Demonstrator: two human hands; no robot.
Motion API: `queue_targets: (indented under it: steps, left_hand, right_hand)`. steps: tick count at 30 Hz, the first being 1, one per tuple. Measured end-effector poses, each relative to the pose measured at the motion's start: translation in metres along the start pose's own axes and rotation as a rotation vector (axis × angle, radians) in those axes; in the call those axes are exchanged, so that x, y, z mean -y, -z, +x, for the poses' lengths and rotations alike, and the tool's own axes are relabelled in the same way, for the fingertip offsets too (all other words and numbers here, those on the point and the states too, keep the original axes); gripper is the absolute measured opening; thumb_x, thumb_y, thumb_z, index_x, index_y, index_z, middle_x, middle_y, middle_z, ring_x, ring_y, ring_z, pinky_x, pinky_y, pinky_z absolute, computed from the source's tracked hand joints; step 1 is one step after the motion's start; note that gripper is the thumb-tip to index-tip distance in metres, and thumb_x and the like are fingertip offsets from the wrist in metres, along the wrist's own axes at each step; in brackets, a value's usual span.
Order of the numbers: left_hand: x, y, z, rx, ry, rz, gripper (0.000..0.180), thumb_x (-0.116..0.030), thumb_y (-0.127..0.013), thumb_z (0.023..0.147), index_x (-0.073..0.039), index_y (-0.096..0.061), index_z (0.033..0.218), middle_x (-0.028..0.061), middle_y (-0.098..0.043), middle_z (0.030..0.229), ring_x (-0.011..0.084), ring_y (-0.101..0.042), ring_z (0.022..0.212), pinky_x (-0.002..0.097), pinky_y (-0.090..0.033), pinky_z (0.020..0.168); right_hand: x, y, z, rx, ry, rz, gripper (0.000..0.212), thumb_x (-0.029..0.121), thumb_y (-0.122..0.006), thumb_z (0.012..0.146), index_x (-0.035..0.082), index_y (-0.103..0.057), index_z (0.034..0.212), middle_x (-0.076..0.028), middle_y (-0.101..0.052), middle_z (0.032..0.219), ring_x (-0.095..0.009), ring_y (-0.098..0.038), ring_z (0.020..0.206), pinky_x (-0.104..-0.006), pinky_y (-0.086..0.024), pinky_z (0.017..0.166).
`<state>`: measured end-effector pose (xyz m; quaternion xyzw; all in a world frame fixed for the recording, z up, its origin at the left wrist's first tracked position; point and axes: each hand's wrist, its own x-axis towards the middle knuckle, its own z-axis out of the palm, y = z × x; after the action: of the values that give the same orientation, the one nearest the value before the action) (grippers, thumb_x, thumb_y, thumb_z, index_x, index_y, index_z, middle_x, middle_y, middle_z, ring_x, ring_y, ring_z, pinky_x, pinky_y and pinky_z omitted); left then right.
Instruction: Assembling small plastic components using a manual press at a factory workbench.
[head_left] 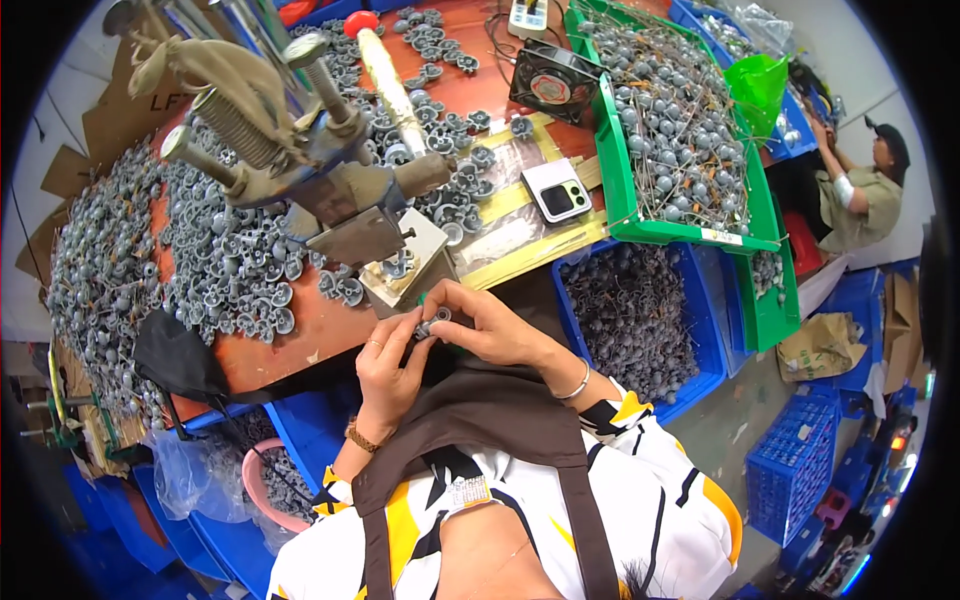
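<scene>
Close in front of my chest, both hands meet at a small grey cup-shaped part (pixel 432 324). My left hand (pixel 388 368) pinches it from the left, with a ring on one finger. My right hand (pixel 492 328) grips it from the other side, its thumb and forefinger bent around it. Fingers cover much of the part. Just beyond my fingertips stands the pale block (pixel 425 258) under a bench press (pixel 335 185), with another grey piece on the block. A red-tipped lever (pixel 390 82) rises from the press. Heaps of similar grey parts (pixel 225 255) lie around it.
At the right sits a green tray (pixel 625 228) of grey round-headed pieces, with a blue bin (pixel 715 375) below it. A fan (pixel 553 82) and a flip phone (pixel 556 192) lie on the table. Another person (pixel 865 195) works at far right. A pink hoop (pixel 258 490) is lower left.
</scene>
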<state>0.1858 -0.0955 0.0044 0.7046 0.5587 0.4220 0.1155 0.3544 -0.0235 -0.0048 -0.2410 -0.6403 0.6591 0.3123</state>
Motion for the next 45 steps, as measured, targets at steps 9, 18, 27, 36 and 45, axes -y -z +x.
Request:
queue_targets:
  steps: [9,18,27,36,45]
  left_hand:
    - [0.005,-0.006,-0.001,-0.012,0.223,-0.188,0.029,0.001,-0.072,0.078,-0.001,-0.068,0.106,0.0081,-0.063,0.090,0.0134,-0.056,0.065,0.0233,-0.044,0.057]
    - [0.028,-0.009,0.011,-0.194,0.292,-0.232,0.023,0.000,-0.069,0.082,-0.002,-0.068,0.105,0.0008,-0.056,0.087,0.0037,-0.036,0.055,0.0201,-0.029,0.048]
    - [0.046,-0.010,0.035,-0.255,0.287,-0.189,0.024,0.000,-0.074,0.077,-0.004,-0.071,0.100,-0.0009,-0.050,0.079,0.0050,-0.036,0.057,0.0218,-0.029,0.049]
    - [0.049,0.013,0.050,0.000,0.240,-0.076,0.023,0.001,-0.075,0.072,-0.005,-0.073,0.093,0.0006,-0.040,0.068,0.0111,-0.039,0.059,0.0261,-0.031,0.052]
    - [0.033,-0.003,0.041,-0.171,0.302,-0.087,0.020,0.004,-0.073,0.075,-0.003,-0.070,0.093,0.0026,-0.047,0.074,0.0124,-0.045,0.064,0.0259,-0.037,0.056]
  right_hand:
    - [-0.004,-0.004,0.003,-0.150,-0.040,-0.089,0.020,0.010,-0.066,0.088,0.000,-0.055,0.102,0.001,-0.058,0.080,-0.004,-0.049,0.069,-0.0199,-0.042,0.062]
    - [-0.004,-0.013,0.028,-0.363,0.106,-0.559,0.014,0.009,-0.071,0.082,0.001,-0.061,0.089,-0.009,-0.063,0.067,-0.018,-0.062,0.055,-0.0297,-0.046,0.051]
    - [-0.012,-0.021,0.042,-0.456,0.298,-0.803,0.015,0.009,-0.072,0.076,0.005,-0.058,0.076,-0.007,-0.056,0.069,-0.027,-0.054,0.065,-0.0389,-0.042,0.060]
    - [-0.019,-0.016,0.040,-0.493,0.293,-0.676,0.015,0.009,-0.071,0.075,0.004,-0.057,0.073,-0.008,-0.055,0.066,-0.027,-0.054,0.064,-0.0367,-0.041,0.059]
    - [-0.019,0.005,0.016,-0.398,0.243,-0.461,0.014,0.010,-0.072,0.081,0.004,-0.065,0.091,-0.007,-0.064,0.081,-0.019,-0.059,0.073,-0.0296,-0.047,0.067]
